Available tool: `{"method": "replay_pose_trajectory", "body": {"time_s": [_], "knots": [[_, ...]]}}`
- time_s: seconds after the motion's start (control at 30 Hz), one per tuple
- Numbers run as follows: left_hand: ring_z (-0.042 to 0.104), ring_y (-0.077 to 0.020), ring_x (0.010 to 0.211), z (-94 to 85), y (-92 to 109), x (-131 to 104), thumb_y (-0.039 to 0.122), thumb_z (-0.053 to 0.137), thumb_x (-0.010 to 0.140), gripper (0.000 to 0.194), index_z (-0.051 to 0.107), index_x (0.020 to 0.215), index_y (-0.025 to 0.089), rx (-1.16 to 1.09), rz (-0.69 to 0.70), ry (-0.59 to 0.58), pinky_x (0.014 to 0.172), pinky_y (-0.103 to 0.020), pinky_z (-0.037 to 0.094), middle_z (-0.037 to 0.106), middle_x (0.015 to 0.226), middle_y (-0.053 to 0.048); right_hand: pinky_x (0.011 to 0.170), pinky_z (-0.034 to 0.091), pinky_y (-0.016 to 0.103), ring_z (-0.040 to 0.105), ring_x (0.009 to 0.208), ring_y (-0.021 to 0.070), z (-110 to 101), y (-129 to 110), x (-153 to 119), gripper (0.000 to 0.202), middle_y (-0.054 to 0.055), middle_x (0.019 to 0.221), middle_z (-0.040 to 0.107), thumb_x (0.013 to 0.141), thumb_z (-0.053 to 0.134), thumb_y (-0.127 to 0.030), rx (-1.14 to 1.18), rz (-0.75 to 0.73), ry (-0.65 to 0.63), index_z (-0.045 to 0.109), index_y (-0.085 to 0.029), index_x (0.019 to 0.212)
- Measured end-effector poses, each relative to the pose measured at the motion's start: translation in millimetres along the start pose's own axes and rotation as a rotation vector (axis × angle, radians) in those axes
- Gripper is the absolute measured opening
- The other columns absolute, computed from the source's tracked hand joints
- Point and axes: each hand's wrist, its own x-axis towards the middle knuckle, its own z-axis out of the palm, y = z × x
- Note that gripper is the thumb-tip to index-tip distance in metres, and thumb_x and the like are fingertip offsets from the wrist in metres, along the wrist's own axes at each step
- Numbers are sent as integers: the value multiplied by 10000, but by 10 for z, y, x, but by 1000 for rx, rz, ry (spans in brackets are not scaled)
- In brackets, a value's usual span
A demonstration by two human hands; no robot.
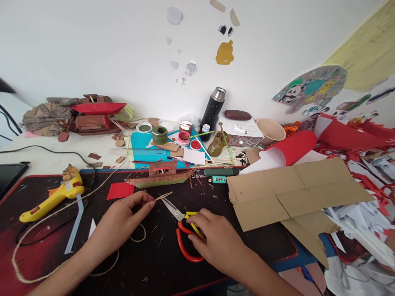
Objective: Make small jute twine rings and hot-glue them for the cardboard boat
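Observation:
My left hand (129, 216) is closed, with thumb and fingertips pinching a length of beige twine (163, 196) whose end sticks out to the right. More of that twine loops over the left side of the mat. My right hand (214, 238) grips scissors (174, 209) with one red and one yellow handle. The scissor blades point up and left, close to the twine's end; whether they touch it I cannot tell. Just beyond both hands sits a small model boat (163, 174), brown above and green below. A red paper piece (120, 190) lies left of the boat.
A yellow glue gun (57, 195) with a pale glue stick lies left on the dark mat (148, 263). Cardboard (296, 193) covers the right side. Paint jars (159, 135), a black flask (211, 111), a bowl (271, 129) and another model boat (95, 121) stand along the wall.

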Motion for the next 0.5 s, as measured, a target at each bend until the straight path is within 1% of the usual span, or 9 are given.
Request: {"method": "replay_pose_trajectory", "body": {"time_s": [0.07, 0.13, 0.2, 0.27, 0.33, 0.4, 0.43, 0.5], "knots": [[627, -242, 664, -20, 56, 1, 728, 717, 863, 468, 775, 789, 270, -24, -15, 0, 641, -312, 471, 728, 707, -15, 760, 537, 299, 721, 848, 191, -7, 36, -37, 322, 49, 1098, 748, 916, 818, -141, 193, 53, 15, 815, -232, 1225], [606, -235, 659, -43, 122, 5, 785, 738, 821, 522, 768, 757, 269, -75, -41, 2, 646, -314, 478, 700, 691, -12, 697, 506, 260, 676, 782, 155, -12, 74, -72, 311, 21, 1008, 728, 863, 847, -141, 415, 116, 0, 817, -222, 1162], [557, -214, 628, -64, 186, 10, 836, 766, 766, 574, 751, 721, 264, -143, -77, 0, 629, -312, 473, 651, 663, -2, 642, 482, 231, 638, 719, 125, -21, 120, -101, 308, -1, 947, 702, 865, 845, -177, 645, 188, -57, 801, -215, 1167], [480, -186, 584, -77, 234, 13, 861, 788, 724, 608, 728, 692, 257, -202, -113, -8, 588, -302, 443, 576, 619, 19, 584, 454, 210, 612, 646, 92, -27, 172, -123, 322, -12, 949, 682, 888, 848, -242, 852, 250, -134, 775, -207, 1200], [429, -168, 569, -82, 260, 11, 861, 799, 708, 616, 717, 684, 251, -236, -133, -6, 560, -289, 408, 525, 600, 33, 530, 439, 200, 602, 575, 71, -18, 225, -140, 375, -19, 960, 672, 894, 872, -329, 1029, 293, -199, 745, -204, 1224], [418, -162, 575, -82, 267, 3, 847, 803, 708, 608, 720, 692, 245, -247, -143, 13, 553, -281, 387, 513, 603, 36, 483, 429, 192, 587, 508, 56, 17, 269, -157, 456, -32, 950, 675, 868, 912, -395, 1181, 323, -260, 722, -208, 1238], [424, -162, 581, -80, 265, -1, 837, 806, 710, 600, 724, 699, 242, -246, -147, 24, 557, -279, 388, 517, 609, 34, 462, 420, 186, 573, 478, 49, 42, 285, -166, 505, -40, 937, 681, 837, 942, -401, 1241, 337, -297, 715, -211, 1245], [444, -164, 594, -74, 261, -9, 821, 813, 708, 589, 726, 710, 239, -241, -155, 39, 569, -281, 398, 536, 623, 30, 439, 393, 170, 573, 458, 39, 98, 298, -184, 630, -51, 924, 698, 717, 1028, -343, 1306, 358, -376, 719, -211, 1250]]}}
